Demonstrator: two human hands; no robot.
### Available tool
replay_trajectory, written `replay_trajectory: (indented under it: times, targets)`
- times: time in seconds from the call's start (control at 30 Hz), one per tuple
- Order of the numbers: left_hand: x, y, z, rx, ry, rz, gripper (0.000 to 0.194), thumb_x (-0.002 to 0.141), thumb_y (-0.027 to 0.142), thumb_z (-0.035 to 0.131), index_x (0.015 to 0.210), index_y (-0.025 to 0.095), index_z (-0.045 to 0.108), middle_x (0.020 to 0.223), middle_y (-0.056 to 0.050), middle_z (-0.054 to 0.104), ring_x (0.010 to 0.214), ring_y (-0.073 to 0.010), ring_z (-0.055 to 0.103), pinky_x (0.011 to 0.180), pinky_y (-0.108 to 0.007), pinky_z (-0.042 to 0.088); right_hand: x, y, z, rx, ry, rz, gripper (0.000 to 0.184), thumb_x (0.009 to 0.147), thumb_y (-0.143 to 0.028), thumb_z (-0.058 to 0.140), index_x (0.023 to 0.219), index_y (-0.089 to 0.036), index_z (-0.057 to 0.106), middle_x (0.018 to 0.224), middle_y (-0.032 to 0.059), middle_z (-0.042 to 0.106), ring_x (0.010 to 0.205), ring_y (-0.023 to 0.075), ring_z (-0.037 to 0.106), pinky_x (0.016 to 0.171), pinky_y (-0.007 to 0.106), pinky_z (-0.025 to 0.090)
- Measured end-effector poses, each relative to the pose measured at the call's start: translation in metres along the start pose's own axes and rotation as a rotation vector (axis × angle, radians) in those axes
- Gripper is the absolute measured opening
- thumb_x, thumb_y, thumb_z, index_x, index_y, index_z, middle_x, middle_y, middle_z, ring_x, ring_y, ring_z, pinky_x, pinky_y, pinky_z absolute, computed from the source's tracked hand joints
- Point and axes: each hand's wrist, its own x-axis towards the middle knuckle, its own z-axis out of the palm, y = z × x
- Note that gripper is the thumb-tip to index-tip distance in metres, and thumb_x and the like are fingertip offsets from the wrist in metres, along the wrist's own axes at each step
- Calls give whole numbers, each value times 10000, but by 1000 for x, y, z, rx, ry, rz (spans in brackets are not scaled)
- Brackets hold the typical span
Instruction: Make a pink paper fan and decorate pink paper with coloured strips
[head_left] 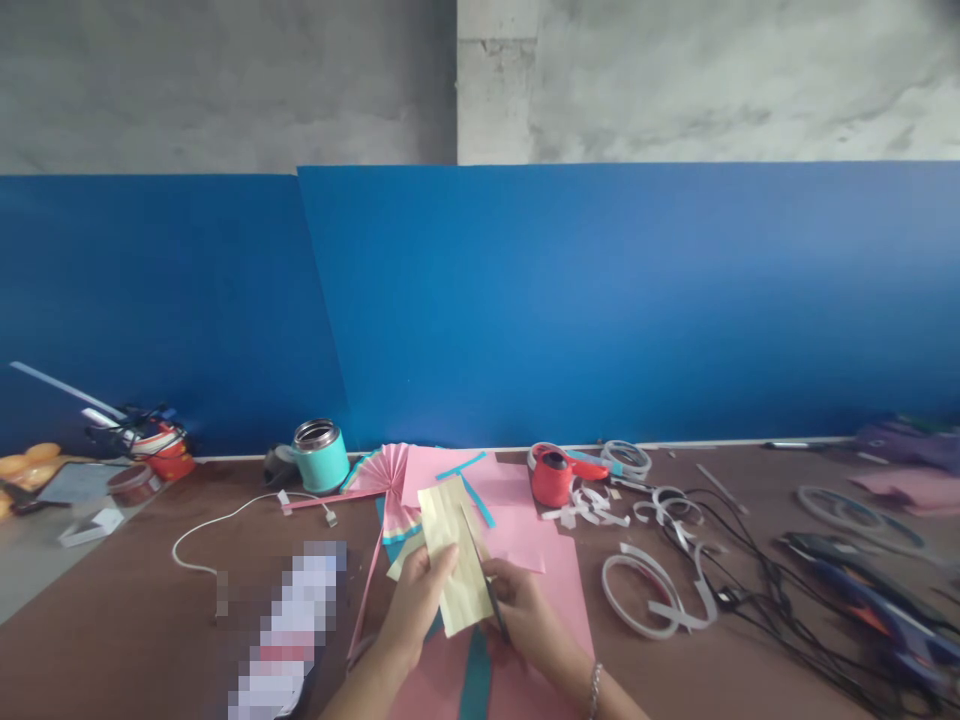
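Note:
A strip of pale yellow paper [452,540] with faint fold lines is pinched in my left hand [424,590], its thumb lying on the front face. My right hand [517,605] grips scissors [495,600], whose blade runs up along the paper's right side. Whether the blades are cutting into the paper I cannot tell. Beneath both hands lie pink paper sheets [562,580] and a teal strip [475,675]. Behind the yellow paper, a pleated pink paper fan [395,475] edged in yellow and blue rests among narrow blue strips [478,500].
A turquoise flask [321,460] and white cable [195,568] are on the left, near a blurred-out object [292,630]. A red container [551,480], paper scraps [592,508], tape coils [637,600] and black cables [772,580] spread rightward. A blue partition [600,300] stands behind the table.

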Motion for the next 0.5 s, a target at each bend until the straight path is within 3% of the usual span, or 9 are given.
replay_trajectory:
  times: [0.23, 0.5]
  targets:
    - [1, 0, 1, -91, -55, -27, 450, 672, 495, 676, 919, 119, 677, 716, -62, 699, 689, -230, 655, 648, -322, 497, 3, 2, 1, 77, -24, -50, 283, 632, -280, 601, 893, -172, 613, 506, -61, 550, 383, 89, 471, 398, 201, 349]
    - [2, -5, 1, -56, -71, -7, 481, 696, 498, 663, 957, 94, 672, 757, -86, 717, 706, -242, 664, 652, -323, 493, 8, 11, 0, 110, -27, -79, 364, 635, -359, 697, 916, -141, 622, 563, -21, 607, 392, 90, 476, 391, 211, 365]
